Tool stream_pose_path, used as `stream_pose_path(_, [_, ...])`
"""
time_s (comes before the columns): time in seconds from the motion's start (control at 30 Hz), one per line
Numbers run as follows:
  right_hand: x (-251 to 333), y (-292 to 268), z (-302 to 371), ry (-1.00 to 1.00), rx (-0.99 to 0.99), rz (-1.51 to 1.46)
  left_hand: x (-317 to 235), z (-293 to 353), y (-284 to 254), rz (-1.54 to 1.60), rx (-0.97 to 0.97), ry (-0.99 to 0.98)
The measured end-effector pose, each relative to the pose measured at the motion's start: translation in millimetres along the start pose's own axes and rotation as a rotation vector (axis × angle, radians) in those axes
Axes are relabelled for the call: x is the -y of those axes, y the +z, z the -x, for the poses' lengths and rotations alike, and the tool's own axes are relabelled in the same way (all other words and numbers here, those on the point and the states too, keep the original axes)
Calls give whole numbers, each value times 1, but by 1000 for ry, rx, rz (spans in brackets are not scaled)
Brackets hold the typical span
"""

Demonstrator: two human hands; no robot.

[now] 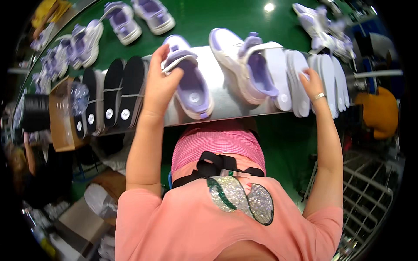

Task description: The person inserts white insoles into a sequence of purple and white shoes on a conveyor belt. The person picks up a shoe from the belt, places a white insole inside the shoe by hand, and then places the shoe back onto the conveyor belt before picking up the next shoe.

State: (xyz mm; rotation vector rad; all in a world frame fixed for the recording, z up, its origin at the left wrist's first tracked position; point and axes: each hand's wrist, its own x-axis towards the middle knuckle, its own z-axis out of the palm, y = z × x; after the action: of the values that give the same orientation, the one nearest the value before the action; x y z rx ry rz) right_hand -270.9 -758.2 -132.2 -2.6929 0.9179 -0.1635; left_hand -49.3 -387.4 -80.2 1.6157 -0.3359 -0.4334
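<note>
Two white and lavender sneakers stand in front of me on the metal ledge: a left-hand sneaker (192,89) and a right-hand sneaker (257,74), toes pointing away. My left hand (163,82) is at the left side of the first sneaker, thumb and fingers apart, the thumb over its collar near a white lace loop. Several white insoles (299,93) stand in stacks right of the second sneaker. Among them, my right hand (312,85) has its fingertips pinched at the edge of a white insole; the contact is partly hidden.
Bundles of black insoles (130,89) stand at the left, beside a cardboard box (63,117) holding clear plastic. More sneakers (124,24) lie on the green surface (226,15) beyond. A wire rack (365,195) is at the lower right. Another person's yellow sleeve (45,12) shows at the far left.
</note>
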Motion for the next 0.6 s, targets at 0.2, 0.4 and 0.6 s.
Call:
stream_pose_path(0.2, [-29,18,26,293,160,57,-36,24,38,-48,-29,507])
stream_pose_path(0.4, [-23,2,20,349,53,-81,7,-32,127,-618,22,450])
stream_pose_path(0.6, [55,-82,45,528,165,-979,4,-45,139,-610,212,221])
